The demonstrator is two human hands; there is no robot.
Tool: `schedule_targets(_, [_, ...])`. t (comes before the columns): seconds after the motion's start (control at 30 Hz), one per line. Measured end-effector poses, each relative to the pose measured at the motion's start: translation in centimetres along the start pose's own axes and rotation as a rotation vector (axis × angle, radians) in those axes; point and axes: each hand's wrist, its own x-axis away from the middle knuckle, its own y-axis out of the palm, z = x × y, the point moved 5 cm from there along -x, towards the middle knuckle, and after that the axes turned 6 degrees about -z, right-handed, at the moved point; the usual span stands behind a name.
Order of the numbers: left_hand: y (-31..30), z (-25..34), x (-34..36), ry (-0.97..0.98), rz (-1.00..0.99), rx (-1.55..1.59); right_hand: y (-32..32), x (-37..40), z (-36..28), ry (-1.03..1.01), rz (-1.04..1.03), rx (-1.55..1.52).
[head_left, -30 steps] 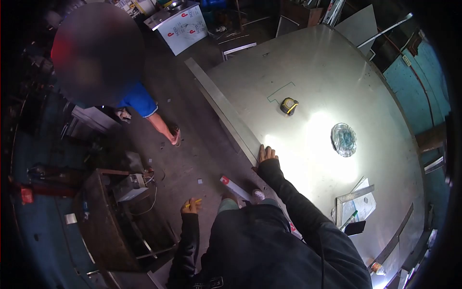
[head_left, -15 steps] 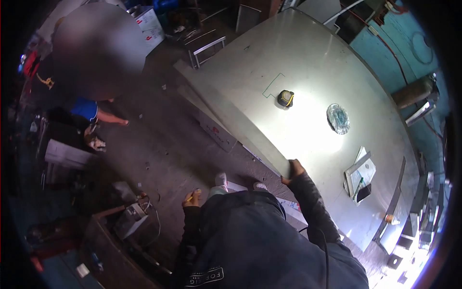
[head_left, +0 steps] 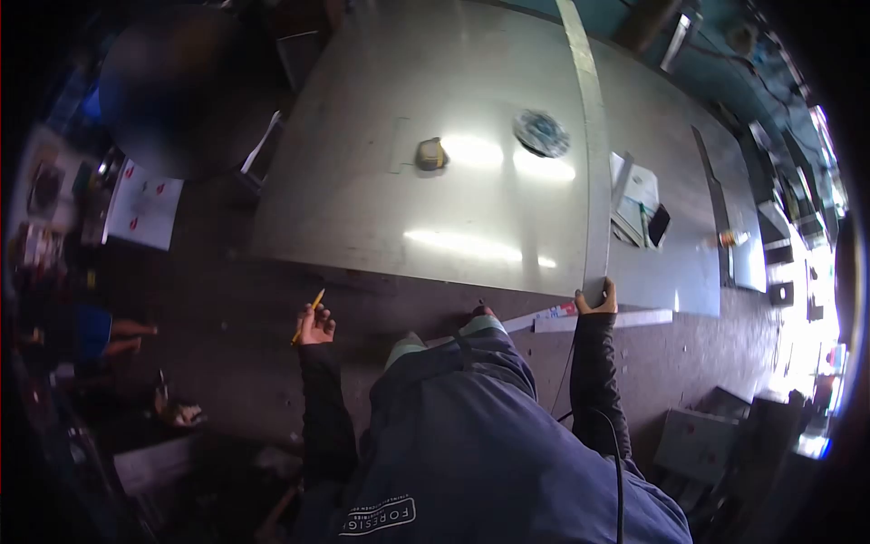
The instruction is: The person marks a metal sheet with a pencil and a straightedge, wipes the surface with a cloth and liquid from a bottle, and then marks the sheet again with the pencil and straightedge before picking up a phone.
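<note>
Grey sheet-metal tabletop [head_left: 353, 208], broad. Long, straight silver metal strip [head_left: 594, 181] lies across it. Right hand [head_left: 598, 299], thumb and fingers spread, grips strip's near end. Left hand [head_left: 314, 325] loosely curled, clear of tabletop. Black-and-yellow tape measure [head_left: 431, 155] left of strip. Slim yellow pencil [head_left: 318, 298] slants in left hand's fingers.
</note>
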Motion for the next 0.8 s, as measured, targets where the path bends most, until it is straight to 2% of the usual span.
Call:
schedule_targets(0.1, [3.4, -0.6, -1.4, -0.065, -0.021, 0.033, -3.6, -0.8, 4.6, 0.117, 0.113, 0.055])
schedule_targets(0.27, [5.4, -3.5, -2.3, -0.083, 0.005, 0.077, -8.3, -2.2, 11.7, 0.322, 0.205, 0.133])
schedule_targets(0.37, [7.8, -4.9, -1.6, -0.073, 0.06, 0.034, -10.1, -4.1, 16.0, 0.373, 0.218, 0.119])
schedule_targets(0.4, [8.7, -5.5, -1.3, -0.089, 0.009, 0.023, -10.5, -5.0, 18.0, 0.357, 0.241, 0.123])
schedule_targets(0.43, [9.5, -6.1, -0.9, -0.105, -0.04, 0.013, -10.9, -6.0, 19.6, 0.369, 0.227, 0.125])
schedule_targets(0.57, [11.3, -7.9, -0.2, -0.12, 0.006, 0.017, -12.6, -10.8, 25.1, 0.443, 0.221, 0.095])
schedule_targets(0.8, [13.3, -9.7, 1.8, -0.091, 0.2, -0.122, -15.3, -19.2, 28.1, 0.494, 0.12, 0.157])
